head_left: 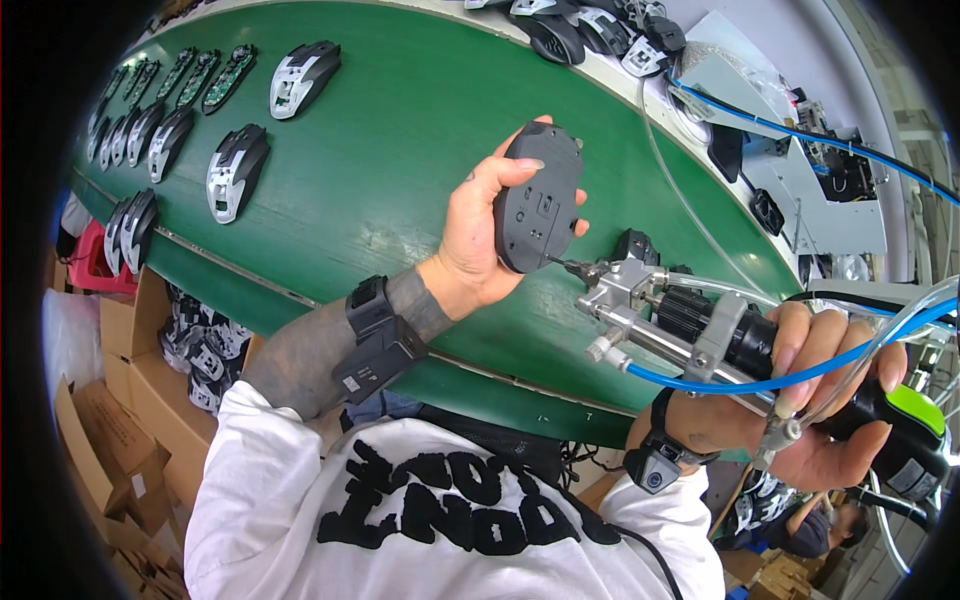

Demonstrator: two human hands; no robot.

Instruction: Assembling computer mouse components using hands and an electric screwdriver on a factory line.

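My left hand [470,225] is closed around a dark grey computer mouse [541,205], its underside turned up and its thumb side gripped above the green belt. My right hand [822,365] is wrapped round a powered screwdriver [735,335] with a black body, a metal feed block and air hoses. The driver's tip [560,262] meets the lower end of the mouse's underside, at or very near its edge. Whether a screw sits at the tip is too small to tell. Behind the tool, another dark mouse [634,246] lies partly hidden on the belt.
White-and-black mouse shells [238,172] and green circuit boards [230,78] lie in rows at the left of the green belt [400,120]. More mice [600,30] line the far ledge. A blue hose [700,384] crosses my right wrist. Cardboard boxes [160,370] stand at lower left; another person [810,525] sits at lower right.
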